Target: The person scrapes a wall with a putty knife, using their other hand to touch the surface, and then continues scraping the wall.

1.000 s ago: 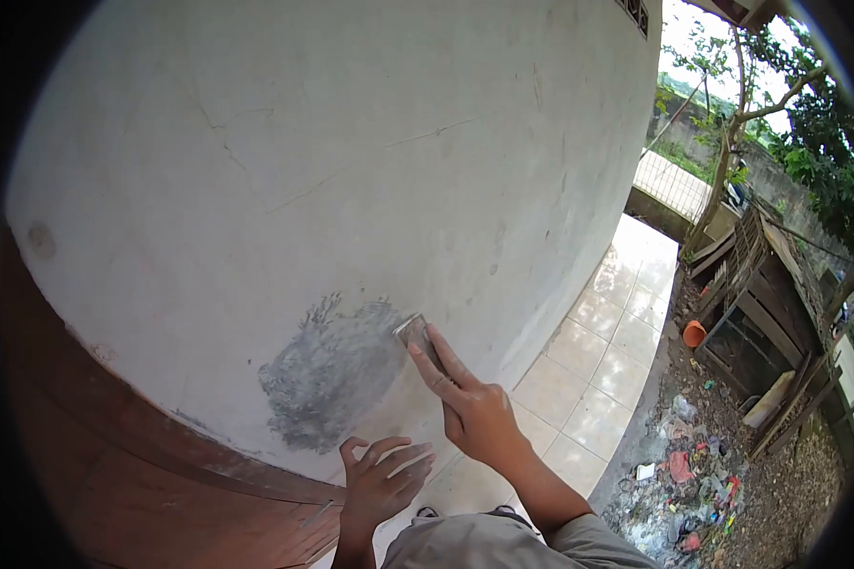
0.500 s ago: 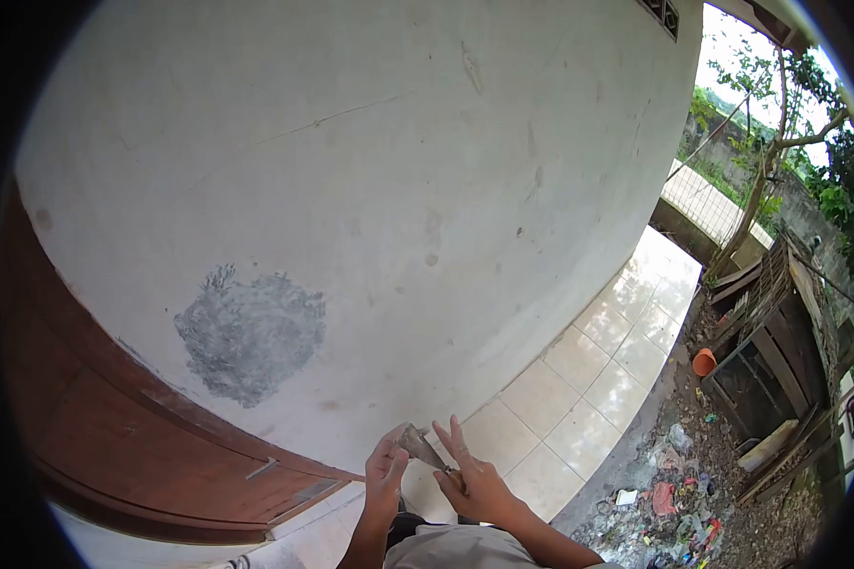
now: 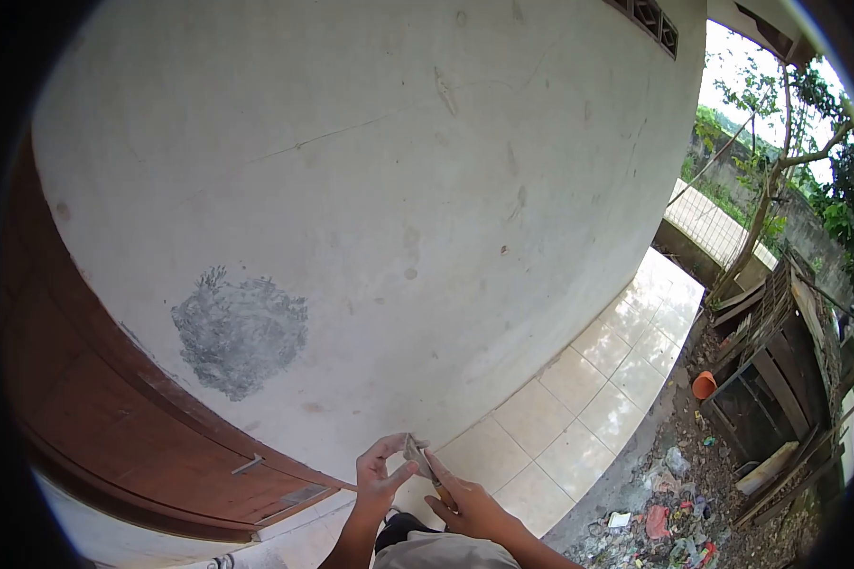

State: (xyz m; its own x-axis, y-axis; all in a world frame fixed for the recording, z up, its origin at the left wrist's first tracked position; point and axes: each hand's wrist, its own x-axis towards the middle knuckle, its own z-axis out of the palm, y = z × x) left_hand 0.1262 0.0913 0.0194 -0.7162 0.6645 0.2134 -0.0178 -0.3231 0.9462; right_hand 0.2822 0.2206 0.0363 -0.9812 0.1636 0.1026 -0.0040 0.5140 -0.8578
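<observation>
My right hand (image 3: pixel 474 507) grips the putty knife (image 3: pixel 442 490) by its wooden handle, fingers laid forward toward the blade, which I judge keeps the flat metal steady. The blade points away from me into the curve of my left hand (image 3: pixel 380 479), half open, thumb and fingers arched about its end, as if to guide or feel the edge; whether the thumb presses on it I cannot tell. So the knife sits between my two hands, just in front of my body.

Beyond my hands rises the pale plaster wall (image 3: pixel 351 209), marked with cracks and spots, with a rough grey patch (image 3: pixel 240 337) up and to the left of them. Left of my left hand is the reddish-brown door (image 3: pixel 142 455). Right of my right hand run the glossy floor tiles (image 3: pixel 531 422), then litter (image 3: pixel 658 521), an orange pot (image 3: pixel 704 384) and weathered boards (image 3: pixel 778 375).
</observation>
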